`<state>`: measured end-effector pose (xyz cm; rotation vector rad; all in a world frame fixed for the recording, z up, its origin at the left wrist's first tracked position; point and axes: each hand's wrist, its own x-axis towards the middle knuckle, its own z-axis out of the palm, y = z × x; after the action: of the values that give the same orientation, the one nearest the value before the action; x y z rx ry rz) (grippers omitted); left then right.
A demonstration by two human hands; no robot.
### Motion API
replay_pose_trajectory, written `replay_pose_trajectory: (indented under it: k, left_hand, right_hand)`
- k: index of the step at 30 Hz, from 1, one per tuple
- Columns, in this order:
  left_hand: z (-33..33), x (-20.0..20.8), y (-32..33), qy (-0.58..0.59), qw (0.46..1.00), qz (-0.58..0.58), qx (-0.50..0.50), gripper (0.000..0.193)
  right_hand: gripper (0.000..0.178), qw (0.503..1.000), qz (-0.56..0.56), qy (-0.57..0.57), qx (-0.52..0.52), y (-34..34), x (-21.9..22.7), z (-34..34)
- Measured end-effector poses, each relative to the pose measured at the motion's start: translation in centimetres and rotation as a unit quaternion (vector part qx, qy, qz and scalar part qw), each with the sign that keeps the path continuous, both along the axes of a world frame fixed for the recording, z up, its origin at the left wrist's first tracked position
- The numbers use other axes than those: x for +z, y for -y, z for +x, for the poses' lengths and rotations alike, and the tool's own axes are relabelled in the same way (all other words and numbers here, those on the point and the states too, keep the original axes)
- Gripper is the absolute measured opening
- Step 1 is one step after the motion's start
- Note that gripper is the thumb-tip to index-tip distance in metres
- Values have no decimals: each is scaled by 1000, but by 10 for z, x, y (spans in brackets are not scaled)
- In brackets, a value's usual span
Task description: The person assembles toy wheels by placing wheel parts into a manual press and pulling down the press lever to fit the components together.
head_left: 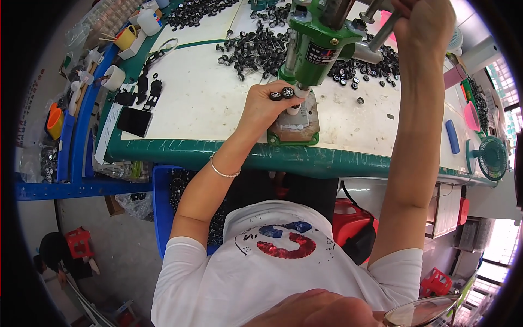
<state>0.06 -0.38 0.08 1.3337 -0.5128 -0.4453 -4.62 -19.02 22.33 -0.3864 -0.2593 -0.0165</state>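
Note:
A green hand-operated press [316, 61] stands at the far middle of the table, its metal base plate [294, 132] near the front edge. My left hand [263, 107] is closed around small black wheels [288, 92] with silvery hubs, right beside the press ram. A white round piece [293, 109] sits under the ram, partly covered by my fingers. Raised at the upper right, my right hand [427, 26] is wrapped round the metal lever [385, 30] of the press. Whether the ram touches the wheels I cannot tell.
Piles of black wheels on axles [256, 53] lie behind and beside the press. A dark phone [134, 121] and black plastic parts [154, 94] lie at the left. Below the green table edge [218, 155] is a blue bin [162, 188]. A green fan [491, 158] stands right; another person [57, 253] is at lower left.

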Motion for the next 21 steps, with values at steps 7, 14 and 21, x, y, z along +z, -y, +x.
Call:
replay_pose_trajectory:
  k: [7,14,21]
  left_hand:
    - [-4,0,-2,13,1000,18,2,14]
    - [-6,-3,2,-11,999,33,-15,22]
    - [-4,0,3,-47,999,-15,-22,27]
  right_hand:
    - [31,754,-312,168,-553,-25,-28,-14]
    - [27,767,-375,312,-418,-6,-38,-34]
    - [26,776,-402,131,-467,-9,-16,11]
